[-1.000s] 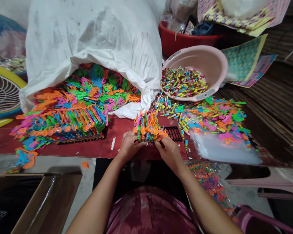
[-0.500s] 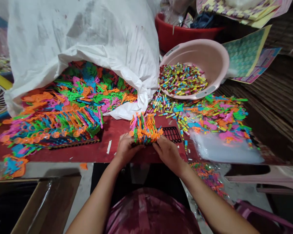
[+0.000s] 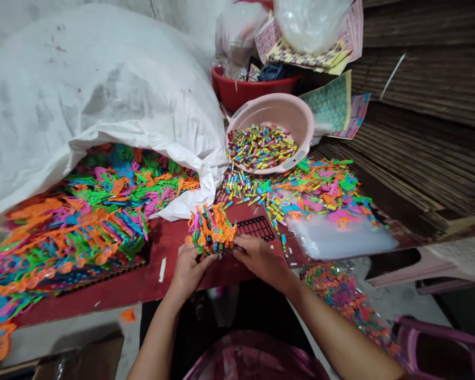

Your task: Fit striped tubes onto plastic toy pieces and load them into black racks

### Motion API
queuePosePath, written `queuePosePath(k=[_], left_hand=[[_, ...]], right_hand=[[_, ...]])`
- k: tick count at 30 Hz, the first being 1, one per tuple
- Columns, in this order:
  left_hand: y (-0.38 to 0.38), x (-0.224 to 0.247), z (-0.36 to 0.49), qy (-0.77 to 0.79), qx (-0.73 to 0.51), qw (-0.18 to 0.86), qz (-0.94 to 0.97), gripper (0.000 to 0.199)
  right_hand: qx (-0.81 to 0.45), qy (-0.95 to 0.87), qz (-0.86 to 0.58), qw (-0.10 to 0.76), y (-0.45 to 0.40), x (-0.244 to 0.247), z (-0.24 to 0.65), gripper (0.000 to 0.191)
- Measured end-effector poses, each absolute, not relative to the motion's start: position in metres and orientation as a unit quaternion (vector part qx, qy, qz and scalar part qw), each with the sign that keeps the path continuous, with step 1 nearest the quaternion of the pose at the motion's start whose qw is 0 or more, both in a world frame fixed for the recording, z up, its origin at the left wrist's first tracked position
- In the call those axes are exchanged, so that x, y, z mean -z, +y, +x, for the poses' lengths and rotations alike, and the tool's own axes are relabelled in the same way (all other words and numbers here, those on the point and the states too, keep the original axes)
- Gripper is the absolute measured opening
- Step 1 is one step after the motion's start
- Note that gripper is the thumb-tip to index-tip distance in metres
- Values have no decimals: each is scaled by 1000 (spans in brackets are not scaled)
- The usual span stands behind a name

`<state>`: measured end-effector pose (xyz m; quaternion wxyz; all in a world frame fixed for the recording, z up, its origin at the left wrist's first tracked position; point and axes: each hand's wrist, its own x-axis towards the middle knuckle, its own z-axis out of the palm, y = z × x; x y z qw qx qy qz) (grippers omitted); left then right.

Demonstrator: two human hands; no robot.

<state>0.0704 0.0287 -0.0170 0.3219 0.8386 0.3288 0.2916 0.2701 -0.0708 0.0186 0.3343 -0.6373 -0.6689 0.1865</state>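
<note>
Left hand [image 3: 190, 269]: curled, gripping the bundle of plastic toys [image 3: 211, 229] from its left end.
Right hand [image 3: 259, 258]: closed over the bundle's right end.
Bundle: held between both hands, over the red table [image 3: 158, 279].
Nearby: black plastic grid [image 3: 256, 228] just beside it; pink basin [image 3: 296, 119] of small tubes [image 3: 261, 148] beyond.

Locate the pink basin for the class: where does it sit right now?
The pink basin sits upper centre in the head view, right of the white sack and just in front of the red tub.
</note>
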Motion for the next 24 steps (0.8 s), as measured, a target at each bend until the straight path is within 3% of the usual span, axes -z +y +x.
queuePosePath(k=[10, 18, 21, 24], left_hand=[[28, 16, 71, 326, -286, 331, 838, 15], [10, 12, 69, 383, -333, 290, 811, 23], [-11, 8, 72, 452, -432, 214, 750, 31], [-31, 0, 80, 458, -537, 56, 706, 46]], right_hand=[[-267, -647, -604, 381, -60, -17, 279, 16], [-218, -610, -658, 385, -65, -26, 275, 10], [-200, -587, -676, 399, -69, -29, 272, 11], [-195, -569, -675, 427, -72, -22, 267, 14]])
